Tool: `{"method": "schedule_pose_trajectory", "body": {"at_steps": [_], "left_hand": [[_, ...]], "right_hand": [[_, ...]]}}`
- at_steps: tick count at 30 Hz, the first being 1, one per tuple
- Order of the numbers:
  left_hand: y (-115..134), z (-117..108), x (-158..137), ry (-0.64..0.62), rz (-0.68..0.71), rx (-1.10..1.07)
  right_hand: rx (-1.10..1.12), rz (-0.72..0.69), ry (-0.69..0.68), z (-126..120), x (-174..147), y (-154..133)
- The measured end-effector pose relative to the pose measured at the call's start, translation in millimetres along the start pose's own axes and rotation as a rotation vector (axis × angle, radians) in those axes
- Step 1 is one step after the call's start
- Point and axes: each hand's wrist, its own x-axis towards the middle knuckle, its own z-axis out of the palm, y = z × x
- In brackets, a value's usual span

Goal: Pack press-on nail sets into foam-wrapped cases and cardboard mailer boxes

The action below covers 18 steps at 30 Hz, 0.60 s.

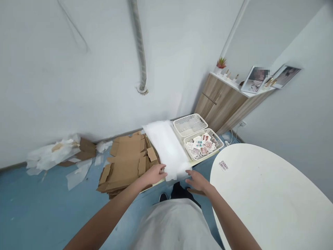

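While white sheeting lies on low table, between flattened cardboard and nearer basket, left hand and right hand stand apart at sheeting's near corners, half-curled; cannot tell whether either grips. Nearer basket holds small patterned cards; farther basket just behind; round white table off right.
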Motion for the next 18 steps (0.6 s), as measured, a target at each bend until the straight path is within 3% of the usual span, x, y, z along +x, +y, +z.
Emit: {"method": "schedule_pose_trajectory", "body": {"at_steps": [3, 8, 11, 14, 18], "left_hand": [[0.7, 3.9, 18.1, 0.018, 0.015, -0.098], [2.8, 4.4, 42.2, 0.069, -0.009, 0.018], [4.8, 1.1, 68.3, 0.142, -0.031, 0.062], [2.6, 3.4, 105.7, 0.128, -0.063, 0.045], [-9.8, 15.5, 150.6, 0.063, -0.263, -0.092]], "right_hand": [[-0.049, -0.003, -0.023, -2.3, 14.3, 0.8], [-0.145, 0.008, -0.073, -9.0, 52.4, -4.8], [-0.172, -0.007, -0.042, -12.1, 86.7, -8.5], [-0.173, -0.019, 0.032, -12.4, 124.6, -8.6], [-0.203, 0.072, 0.105, -7.0, 163.3, -1.1]]}}
